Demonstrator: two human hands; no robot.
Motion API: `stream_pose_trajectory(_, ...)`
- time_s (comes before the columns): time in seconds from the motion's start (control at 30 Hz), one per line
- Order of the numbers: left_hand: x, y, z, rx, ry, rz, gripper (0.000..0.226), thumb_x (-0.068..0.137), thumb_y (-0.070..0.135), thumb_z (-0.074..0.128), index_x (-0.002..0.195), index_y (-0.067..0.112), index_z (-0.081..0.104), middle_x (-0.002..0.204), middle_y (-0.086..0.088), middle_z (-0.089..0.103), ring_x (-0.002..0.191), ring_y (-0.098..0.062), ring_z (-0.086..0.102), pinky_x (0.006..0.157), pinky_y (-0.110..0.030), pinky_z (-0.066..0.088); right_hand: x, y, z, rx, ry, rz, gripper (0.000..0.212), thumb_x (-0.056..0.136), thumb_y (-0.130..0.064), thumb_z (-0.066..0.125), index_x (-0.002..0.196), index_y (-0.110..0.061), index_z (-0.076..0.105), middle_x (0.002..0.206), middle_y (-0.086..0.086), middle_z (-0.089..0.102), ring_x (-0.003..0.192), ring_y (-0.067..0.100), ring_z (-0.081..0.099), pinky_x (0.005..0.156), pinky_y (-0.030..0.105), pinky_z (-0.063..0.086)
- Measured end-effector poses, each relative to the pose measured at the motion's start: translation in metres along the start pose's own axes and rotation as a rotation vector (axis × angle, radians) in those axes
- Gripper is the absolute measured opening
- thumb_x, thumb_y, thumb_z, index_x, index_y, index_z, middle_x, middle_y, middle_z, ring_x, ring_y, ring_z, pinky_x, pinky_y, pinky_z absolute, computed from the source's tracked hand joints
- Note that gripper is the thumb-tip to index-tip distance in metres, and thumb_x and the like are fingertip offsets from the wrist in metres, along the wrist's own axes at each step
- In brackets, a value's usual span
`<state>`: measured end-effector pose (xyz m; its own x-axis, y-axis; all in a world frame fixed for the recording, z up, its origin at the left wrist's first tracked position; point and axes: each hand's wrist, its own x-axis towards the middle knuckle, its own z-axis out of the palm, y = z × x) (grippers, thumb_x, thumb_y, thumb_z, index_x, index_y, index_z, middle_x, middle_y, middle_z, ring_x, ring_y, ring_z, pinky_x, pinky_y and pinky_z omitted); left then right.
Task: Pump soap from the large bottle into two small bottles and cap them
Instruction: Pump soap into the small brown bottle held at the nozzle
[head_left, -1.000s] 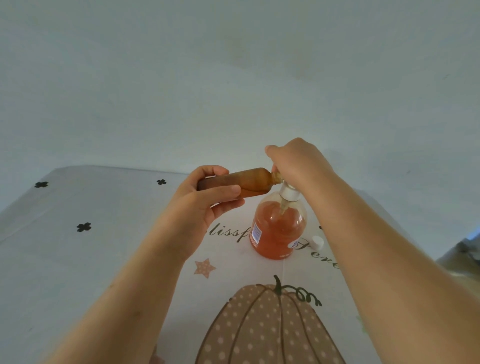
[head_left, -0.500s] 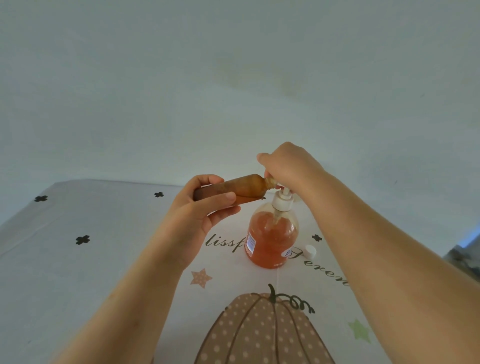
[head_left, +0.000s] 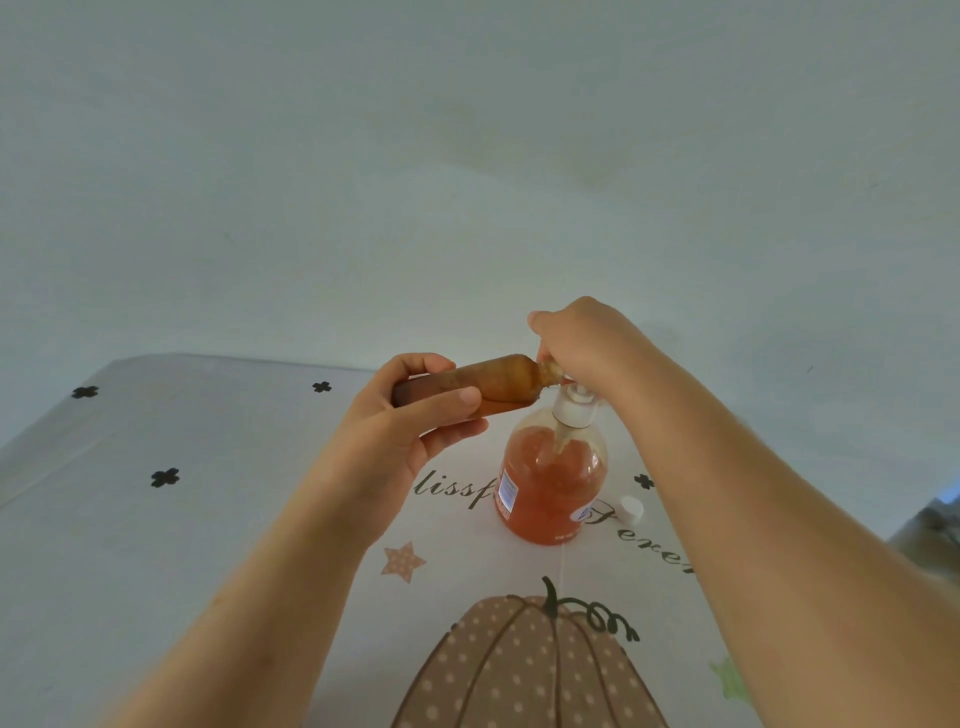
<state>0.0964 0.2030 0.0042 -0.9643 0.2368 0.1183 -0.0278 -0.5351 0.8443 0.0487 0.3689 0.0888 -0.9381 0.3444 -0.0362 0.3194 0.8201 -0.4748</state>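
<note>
Holding orange soap (head_left: 543, 514): large bottle (head_left: 582, 447), small bottle (head_left: 493, 384) sideways at pump (head_left: 574, 408).

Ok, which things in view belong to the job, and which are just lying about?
In the job:
- small bottle, held by the left hand
- large bottle
- pump, gripped by the right hand
- white cap on the table

Lying about:
- only the tablecloth with its pumpkin print

Clear glossy plastic large bottle (head_left: 550, 488), white plastic pump (head_left: 574, 408), matt printed tablecloth (head_left: 156, 519), smooth amber small bottle (head_left: 493, 382)
</note>
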Motion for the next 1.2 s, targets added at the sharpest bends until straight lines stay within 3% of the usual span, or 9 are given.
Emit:
stream_pose_trajectory(0.1,0.003,-0.003,-0.004,0.011,0.024,-0.009,0.039,0.066,0.005,0.077,0.101,0.008,0.060,0.103,-0.017,0.067,0.087,-0.029,0.073,0.080,-0.033,0.059,0.002,0.007,0.008,0.011,0.021,-0.032,0.033,0.097,-0.021,0.037,0.103,-0.012,0.068,0.098,0.008,0.066,0.088,0.027,0.062,0.086,0.038,0.051)
stream_pose_trajectory(0.17,0.005,-0.004,-0.005,0.014,0.023,-0.016,0.038,0.066,0.003,0.077,0.100,0.008,0.060,0.102,-0.016,0.067,0.087,-0.028,0.073,0.080,-0.034,0.060,0.000,0.008,0.011,0.029,0.036,-0.050,0.032,0.099,-0.016,0.037,0.110,-0.011,0.066,0.104,0.009,0.064,0.095,0.030,0.061,0.087,0.040,0.052)
stream_pose_trajectory(0.33,0.006,-0.006,-0.004,0.008,0.017,-0.012,0.040,0.067,-0.003,0.079,0.100,0.009,0.059,0.097,-0.014,0.070,0.088,-0.029,0.073,0.079,-0.033,0.060,0.008,0.012,0.011,0.019,0.064,-0.079,0.038,0.096,-0.030,0.038,0.092,-0.012,0.070,0.081,0.006,0.067,0.072,0.023,0.060,0.072,0.033,0.047)
stream_pose_trajectory(0.53,0.004,-0.004,-0.004,0.006,0.017,-0.010,0.036,0.067,0.005,0.075,0.099,0.009,0.059,0.095,-0.012,0.070,0.087,-0.028,0.073,0.078,-0.032,0.059,0.006,0.011,0.009,0.002,0.062,-0.061,0.039,0.095,-0.033,0.038,0.090,-0.012,0.070,0.077,0.006,0.066,0.066,0.022,0.059,0.068,0.032,0.045)
stream_pose_trajectory(1.07,-0.001,-0.001,0.001,-0.019,-0.003,-0.001,0.039,0.070,0.007,0.076,0.105,0.004,0.058,0.107,-0.020,0.067,0.094,-0.031,0.072,0.081,-0.033,0.059,-0.010,0.002,-0.006,-0.015,0.071,-0.050,0.038,0.091,-0.037,0.042,0.087,-0.011,0.070,0.067,0.005,0.068,0.064,0.024,0.064,0.076,0.034,0.052)
stream_pose_trajectory(1.2,0.000,-0.002,-0.002,0.009,0.001,-0.014,0.038,0.068,0.009,0.077,0.102,0.006,0.059,0.107,-0.020,0.070,0.097,-0.036,0.071,0.078,-0.030,0.059,-0.008,0.002,-0.005,-0.021,0.075,-0.042,0.036,0.089,-0.034,0.041,0.087,-0.012,0.070,0.070,0.005,0.070,0.062,0.023,0.062,0.069,0.031,0.048)
